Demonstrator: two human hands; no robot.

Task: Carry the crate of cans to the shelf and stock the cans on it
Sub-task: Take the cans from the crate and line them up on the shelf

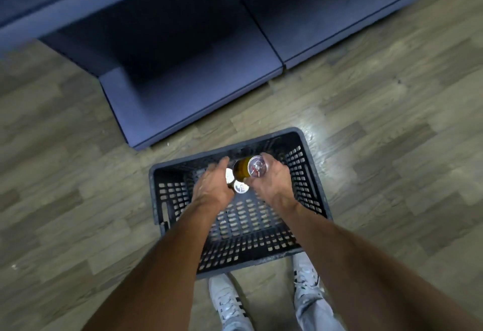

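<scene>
- The floor (65, 174) was wood-look planking in grey-brown tones, running across the whole view, with a bright glare patch just beyond the crate's far right corner.
- A dark blue shelf base (188, 82) stood on the floor at the top of the view, low and boxy, split by a seam into a left and a right section; its near corner came close to the crate.
- The black slatted crate (170, 200) sat on the floor in front of the shelf base, just ahead of two white shoes (227, 302).
- The left hand (213, 187) reached down into the crate, fingers fairly straight and loosely spread; whether it touched anything could not be told through the blur.
- Two cans (236, 181) stood upright inside the crate between the hands, silver tops showing.
- The right hand (271, 181) was curled around a yellow-brown can (249, 170), held tilted on its side above the crate, pull-tab end facing up toward the camera.
</scene>
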